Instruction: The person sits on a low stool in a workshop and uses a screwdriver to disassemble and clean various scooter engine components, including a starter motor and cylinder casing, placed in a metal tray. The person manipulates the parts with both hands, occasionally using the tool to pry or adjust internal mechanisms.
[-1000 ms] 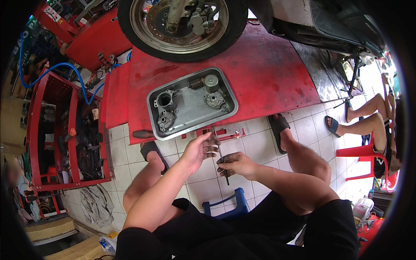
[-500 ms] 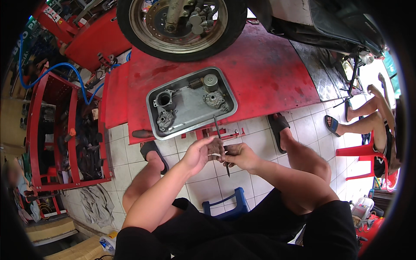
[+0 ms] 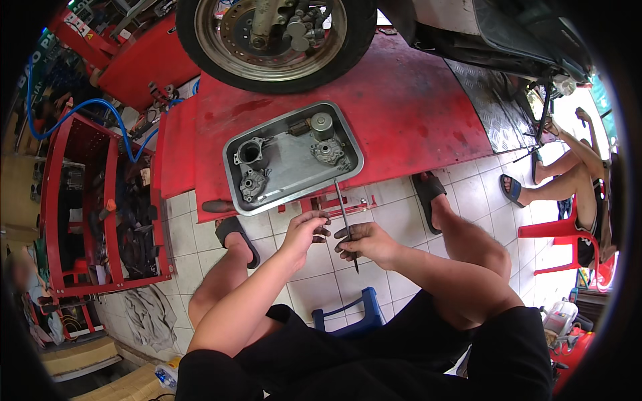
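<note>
The right hand (image 3: 368, 244) pinches a slender pointed metal rod (image 3: 344, 214), which extends beyond the fingers both toward the metal tray (image 3: 284, 164) and back; the left hand (image 3: 305, 234) curls just beside it, whether holding anything I cannot tell

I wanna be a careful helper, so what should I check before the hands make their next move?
1. Right hand holding the thin rod: ok.
2. Left hand off the rod: ok, there is a gap between them.
3. Left hand empty: cannot tell, its fingers are curled.
4. Rod's upper tip clear of the metal tray: cannot tell, they overlap in this view.
5. Tray set well back from the red platform's edge: not ok, its near rim reaches that edge.
</note>
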`<state>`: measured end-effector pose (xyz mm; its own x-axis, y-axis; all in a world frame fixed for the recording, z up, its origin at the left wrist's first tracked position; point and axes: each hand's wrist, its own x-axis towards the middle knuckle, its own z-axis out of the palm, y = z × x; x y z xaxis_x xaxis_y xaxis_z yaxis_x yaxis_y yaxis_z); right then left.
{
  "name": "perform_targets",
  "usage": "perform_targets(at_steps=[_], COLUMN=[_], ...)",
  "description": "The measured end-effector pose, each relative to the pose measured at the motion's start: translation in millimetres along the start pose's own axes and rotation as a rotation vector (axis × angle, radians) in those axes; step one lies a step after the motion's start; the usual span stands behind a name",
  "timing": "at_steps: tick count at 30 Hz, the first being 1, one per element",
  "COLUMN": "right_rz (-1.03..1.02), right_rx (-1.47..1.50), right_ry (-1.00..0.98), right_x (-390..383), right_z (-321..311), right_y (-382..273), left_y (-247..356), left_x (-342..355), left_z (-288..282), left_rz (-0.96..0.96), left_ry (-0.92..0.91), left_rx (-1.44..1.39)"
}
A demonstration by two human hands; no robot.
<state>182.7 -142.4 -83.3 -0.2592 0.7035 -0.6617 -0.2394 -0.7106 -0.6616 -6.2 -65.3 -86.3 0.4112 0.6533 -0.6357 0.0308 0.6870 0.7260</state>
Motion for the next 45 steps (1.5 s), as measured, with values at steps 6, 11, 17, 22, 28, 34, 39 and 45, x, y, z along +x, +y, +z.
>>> perform_targets(at_steps=[6,11,17,22,28,34,39,45], right_rz=[0.025,0.018,0.032,0.016,0.016,0.004,0.051,0.073], right_rx=[0.055,0.110,0.166,0.214,0.218,0.213,0.177,0.146], right_ry=[-0.006,-0.083,-0.068,-0.052,-0.057,-0.085,-0.085,-0.181], right_x=[-4.1,-8.2,-7.2,-7.1,-4.8,-5.1,-9.4,-7.5], right_z=[2.6,5.6,6.0,4.1,2.6,2.4,5.8,4.9], right_y=[-7.1,-14.5,-13.5,-12.9,-9.9,-8.6,-13.9,-10.9], left_y=[-1.2,-1.3,-4.1,-2.6,-3.0,-2.3,-2.5,-4.6], left_x=[1.0,1.4,2.8,2.7,3.2,3.2,3.1,4.8], left_z=[1.2,1.0,-1.2,-0.4,-0.4,0.2,-0.1,-1.2], left_rz=[-0.001,-0.017,-0.006,-0.015,-0.022,-0.026,-0.022,-0.012], left_ry=[0.002,-0.039,-0.047,-0.047,-0.030,-0.043,-0.042,-0.043], left_rx=[0.088,0.108,0.084,0.100,0.107,0.118,0.128,0.140])
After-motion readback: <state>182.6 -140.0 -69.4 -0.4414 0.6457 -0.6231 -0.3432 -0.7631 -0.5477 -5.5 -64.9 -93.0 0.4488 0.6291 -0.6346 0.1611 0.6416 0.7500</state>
